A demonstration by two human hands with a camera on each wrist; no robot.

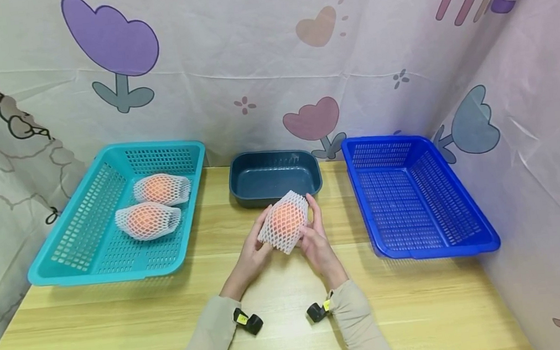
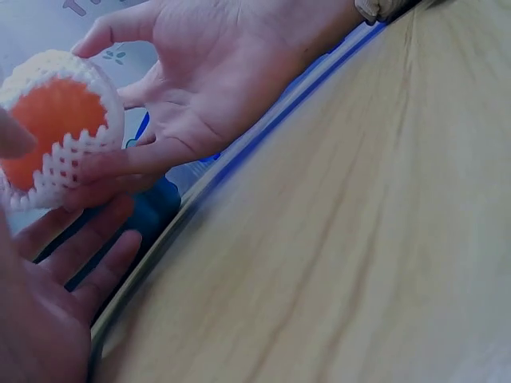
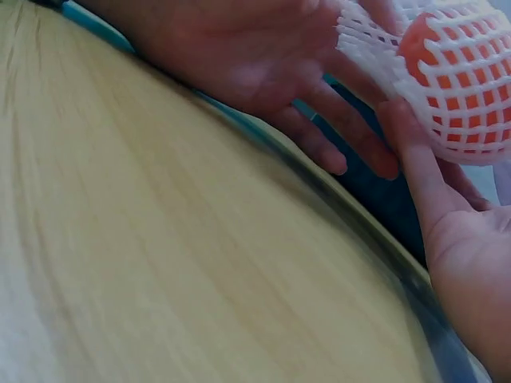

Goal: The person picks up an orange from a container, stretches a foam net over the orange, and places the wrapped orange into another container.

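A round orange-coloured fruit (image 1: pixel 285 222) in a white foam net sleeve is held up over the table, between both hands. The left hand (image 1: pixel 251 258) holds it from the left, with its thumb at the near side. From the right, the right hand (image 1: pixel 320 245) grips it, thumb on the net and a finger at the upper corner. In the left wrist view, bare orange skin of the fruit (image 2: pixel 60 116) shows through the net's open end. The right wrist view has the right hand's thumb (image 3: pixel 411 144) pressed against the net.
On the left, a teal basket (image 1: pixel 114 277) holds two more netted fruits (image 1: pixel 149 220). A dark blue tub (image 1: pixel 275 181) stands behind the hands. To the right is a blue basket (image 1: pixel 408 208). Printed cloth (image 1: pixel 229 51) hangs behind the wooden table (image 1: pixel 124 333).
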